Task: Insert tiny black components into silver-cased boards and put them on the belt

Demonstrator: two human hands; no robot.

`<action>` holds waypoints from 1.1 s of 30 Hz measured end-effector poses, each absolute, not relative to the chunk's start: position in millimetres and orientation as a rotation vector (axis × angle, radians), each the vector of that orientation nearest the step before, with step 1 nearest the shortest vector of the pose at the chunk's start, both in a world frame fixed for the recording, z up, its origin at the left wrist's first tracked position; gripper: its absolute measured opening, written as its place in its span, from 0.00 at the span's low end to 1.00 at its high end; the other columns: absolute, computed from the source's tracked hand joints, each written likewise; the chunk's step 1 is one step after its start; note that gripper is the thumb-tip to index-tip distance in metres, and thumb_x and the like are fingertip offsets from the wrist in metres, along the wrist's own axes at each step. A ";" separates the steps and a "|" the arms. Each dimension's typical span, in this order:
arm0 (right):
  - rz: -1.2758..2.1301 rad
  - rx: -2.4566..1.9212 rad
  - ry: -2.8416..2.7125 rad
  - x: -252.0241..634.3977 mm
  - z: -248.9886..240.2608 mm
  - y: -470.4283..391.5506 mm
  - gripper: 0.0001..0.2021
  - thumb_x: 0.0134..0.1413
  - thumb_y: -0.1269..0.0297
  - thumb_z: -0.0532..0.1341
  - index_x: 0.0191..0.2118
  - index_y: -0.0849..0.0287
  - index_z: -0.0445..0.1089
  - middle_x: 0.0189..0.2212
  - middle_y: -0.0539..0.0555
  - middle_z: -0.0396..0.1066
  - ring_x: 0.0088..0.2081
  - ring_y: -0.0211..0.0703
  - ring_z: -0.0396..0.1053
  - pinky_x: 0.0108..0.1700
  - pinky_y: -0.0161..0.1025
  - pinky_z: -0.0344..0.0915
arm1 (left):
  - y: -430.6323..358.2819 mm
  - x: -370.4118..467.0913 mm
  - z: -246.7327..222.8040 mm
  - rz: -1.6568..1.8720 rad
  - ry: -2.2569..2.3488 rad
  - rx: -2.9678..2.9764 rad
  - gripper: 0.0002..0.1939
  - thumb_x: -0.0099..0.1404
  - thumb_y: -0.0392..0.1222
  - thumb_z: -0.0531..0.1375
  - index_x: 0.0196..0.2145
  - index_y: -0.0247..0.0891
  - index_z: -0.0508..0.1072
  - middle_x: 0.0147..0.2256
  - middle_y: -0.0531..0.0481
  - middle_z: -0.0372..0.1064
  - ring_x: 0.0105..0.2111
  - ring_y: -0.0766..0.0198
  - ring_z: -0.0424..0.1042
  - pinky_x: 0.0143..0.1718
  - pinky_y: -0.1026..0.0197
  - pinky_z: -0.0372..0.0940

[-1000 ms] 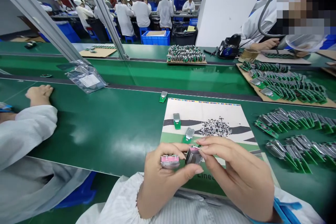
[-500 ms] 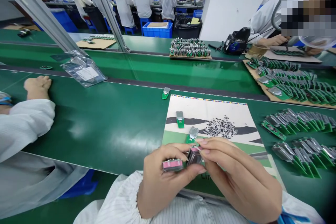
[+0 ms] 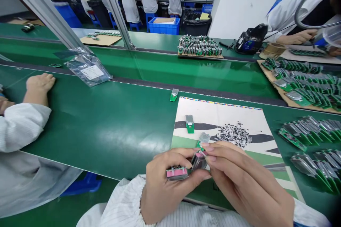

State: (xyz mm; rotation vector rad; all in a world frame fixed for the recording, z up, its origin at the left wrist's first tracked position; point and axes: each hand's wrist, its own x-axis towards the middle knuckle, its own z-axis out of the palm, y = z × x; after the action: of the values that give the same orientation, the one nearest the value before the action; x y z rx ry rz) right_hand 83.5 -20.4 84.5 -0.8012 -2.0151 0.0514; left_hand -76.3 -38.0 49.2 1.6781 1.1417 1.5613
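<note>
My left hand [image 3: 170, 181] is closed around two small circuit boards with display screens. One circuit board [image 3: 177, 173] shows a pink strip along its end and sticks out between the fingers. The other circuit board [image 3: 199, 162], tilted, also has a pink end and is pinched near the thumb tip. At that board's upper edge the fingertips of my right hand [image 3: 245, 181] are pressed together; whatever they pinch is hidden or too small to name. Just beyond my fingers, a green board with a screen [image 3: 204, 138] lies on the printed sheet [image 3: 218, 110], and a similar board [image 3: 189, 124] lies farther left.
A heap of tiny black parts [image 3: 234, 134] lies on the sheet. Rows of boards [image 3: 311, 131] line the right side, with more on a cardboard tray [image 3: 277, 85]. A plastic bag [image 3: 89, 69] rests by the metal post. Another person's hand [image 3: 40, 82] is at left.
The camera view has shifted slightly, so the bench things sit a little farther right. Both hands keep nearly the same pose at the boards.
</note>
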 end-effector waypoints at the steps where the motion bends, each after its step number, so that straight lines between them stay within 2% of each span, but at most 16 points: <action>1: 0.055 -0.808 -2.017 82.6 83.8 -19.9 0.08 0.59 0.78 0.58 0.37 0.63 0.73 0.34 0.56 0.77 0.40 0.42 0.76 0.50 0.38 0.73 | -37.6 -77.2 49.2 1.563 1.149 1.679 0.17 0.51 0.35 0.71 0.32 0.44 0.66 0.37 0.57 0.79 0.34 0.66 0.79 0.36 0.68 0.74; 15: 0.083 -0.790 -2.043 73.9 81.2 -8.8 0.07 0.60 0.77 0.58 0.37 0.62 0.73 0.35 0.55 0.77 0.40 0.41 0.76 0.52 0.37 0.72 | -31.7 -86.7 44.0 1.599 1.214 1.700 0.15 0.52 0.37 0.71 0.31 0.44 0.67 0.36 0.55 0.80 0.35 0.63 0.80 0.37 0.65 0.75; 19: 0.068 -0.755 -2.078 75.4 78.5 -4.8 0.06 0.59 0.77 0.59 0.34 0.66 0.74 0.35 0.58 0.77 0.42 0.40 0.75 0.55 0.34 0.68 | -27.9 -88.1 46.1 1.631 1.176 1.724 0.14 0.53 0.38 0.70 0.30 0.41 0.67 0.35 0.53 0.80 0.34 0.63 0.80 0.35 0.67 0.75; 23: 0.098 -0.723 -2.096 75.0 75.0 -0.2 0.06 0.58 0.79 0.59 0.36 0.68 0.74 0.36 0.60 0.76 0.44 0.41 0.74 0.57 0.35 0.67 | -26.4 -89.6 44.2 1.637 1.181 1.756 0.14 0.54 0.38 0.70 0.30 0.39 0.66 0.35 0.52 0.80 0.35 0.65 0.79 0.38 0.69 0.74; 30: 0.239 -0.738 -2.041 74.0 74.3 -1.3 0.06 0.56 0.81 0.59 0.37 0.66 0.72 0.36 0.59 0.76 0.44 0.41 0.73 0.52 0.34 0.70 | -26.2 -91.5 40.6 1.640 1.167 1.850 0.12 0.56 0.35 0.68 0.31 0.38 0.66 0.35 0.49 0.78 0.36 0.63 0.79 0.40 0.67 0.74; 33: 0.199 -0.710 -2.074 75.6 74.3 -1.6 0.06 0.55 0.81 0.60 0.37 0.67 0.72 0.36 0.60 0.76 0.44 0.42 0.73 0.55 0.36 0.68 | -25.3 -90.8 40.8 1.644 1.145 1.854 0.12 0.56 0.34 0.68 0.31 0.38 0.66 0.35 0.49 0.78 0.37 0.65 0.79 0.41 0.70 0.73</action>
State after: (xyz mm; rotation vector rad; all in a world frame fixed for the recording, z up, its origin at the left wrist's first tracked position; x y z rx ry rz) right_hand 75.6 -1.6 74.3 -0.7096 -2.0742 0.1991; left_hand -90.8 -25.3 40.8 1.8540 1.1450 1.6440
